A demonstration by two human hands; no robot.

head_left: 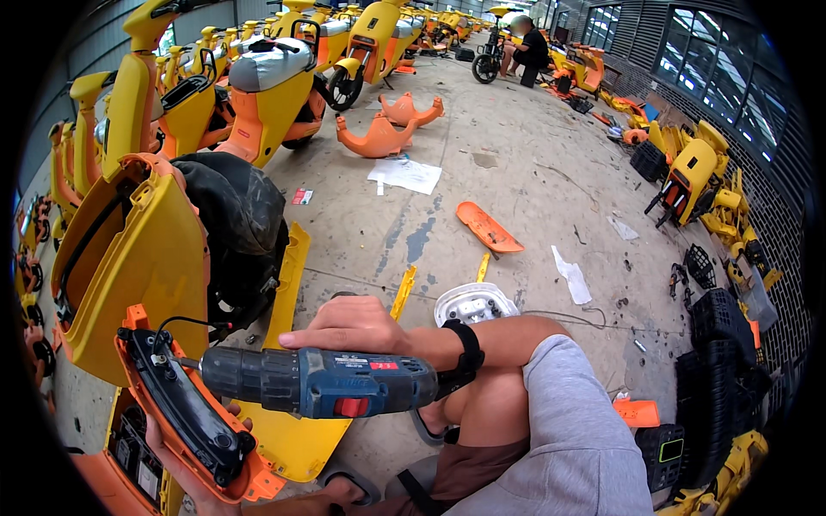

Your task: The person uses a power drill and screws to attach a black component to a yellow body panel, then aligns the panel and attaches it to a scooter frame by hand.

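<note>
My right hand (351, 323) grips a blue and black cordless drill (366, 383), held level across my body. The drill's chuck points left, and its bit reaches the black unit (176, 391) set in an orange plastic scooter panel (243, 477); whether it sits in a screw cannot be made out. My left hand (176, 460) is closed round that panel from below, with fingertips showing past its right edge. A thin black cable loops from the unit's upper end. Just beyond stands a large yellow scooter body shell (142, 284).
Yellow panels (297, 439) lie by my feet. A white lamp-like part (473, 303) and an orange cover (488, 228) rest ahead. Scooters (275, 95) line the left. Black crates (718, 387) and yellow parts stand right. Another person (527, 52) sits far off.
</note>
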